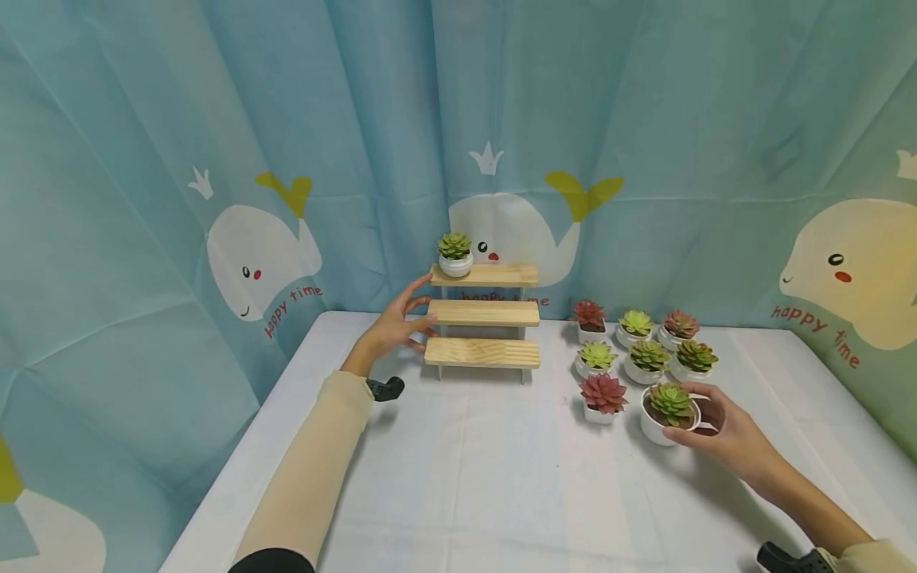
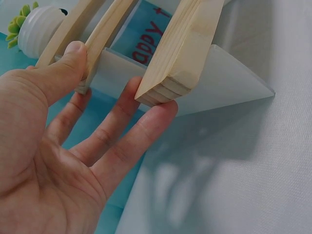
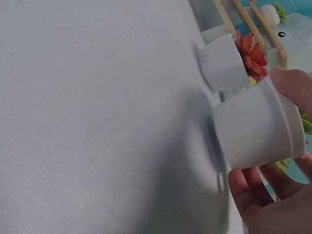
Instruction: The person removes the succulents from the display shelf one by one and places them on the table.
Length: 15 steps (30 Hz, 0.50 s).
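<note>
Right hand (image 1: 723,434) grips upright succulent pot (image 1: 669,414); left hand (image 1: 394,326) open against shelf (image 1: 483,318).

A round white pot with a green succulent (image 1: 669,412) stands upright at lower right. A three-tier pale wooden step shelf (image 1: 485,321) stands at centre frame.

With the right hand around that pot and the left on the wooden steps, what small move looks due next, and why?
Probably a lift: the right hand grips the green plant pot, which seems to sit on the table. The left hand touches the wooden steps, where only the top step holds a small pot; the lower two are free.
</note>
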Motion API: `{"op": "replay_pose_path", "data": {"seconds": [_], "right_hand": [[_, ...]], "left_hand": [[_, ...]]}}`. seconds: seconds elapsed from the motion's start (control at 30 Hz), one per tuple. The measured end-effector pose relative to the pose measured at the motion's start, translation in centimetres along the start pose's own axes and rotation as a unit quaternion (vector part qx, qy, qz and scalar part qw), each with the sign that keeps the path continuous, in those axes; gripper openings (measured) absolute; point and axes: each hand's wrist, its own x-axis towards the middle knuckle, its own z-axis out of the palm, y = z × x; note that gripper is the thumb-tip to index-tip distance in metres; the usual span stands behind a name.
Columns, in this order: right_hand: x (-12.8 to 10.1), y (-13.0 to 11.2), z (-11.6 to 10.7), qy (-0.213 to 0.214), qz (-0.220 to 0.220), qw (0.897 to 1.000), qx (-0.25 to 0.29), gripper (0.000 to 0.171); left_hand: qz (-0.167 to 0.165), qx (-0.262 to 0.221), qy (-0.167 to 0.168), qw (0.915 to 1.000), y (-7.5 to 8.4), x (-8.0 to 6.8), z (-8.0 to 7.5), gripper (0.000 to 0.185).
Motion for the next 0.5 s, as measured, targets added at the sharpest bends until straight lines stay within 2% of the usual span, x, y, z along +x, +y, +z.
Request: {"op": "replay_pose_path", "data": {"seconds": [0.23,0.5], "right_hand": [[0.07,0.32,0.16,-0.012,0.015,1.000,-0.011,0.071],[0.05,0.69,0.14,-0.027,0.025,0.999,0.000,0.073]], "left_hand": [[-0.002,-0.009,0.001,1.0000,-0.07,-0.02,0.06,0.080],[0.000,-0.004,-0.001,1.0000,-0.12,0.09,-0.02,0.080]]}}
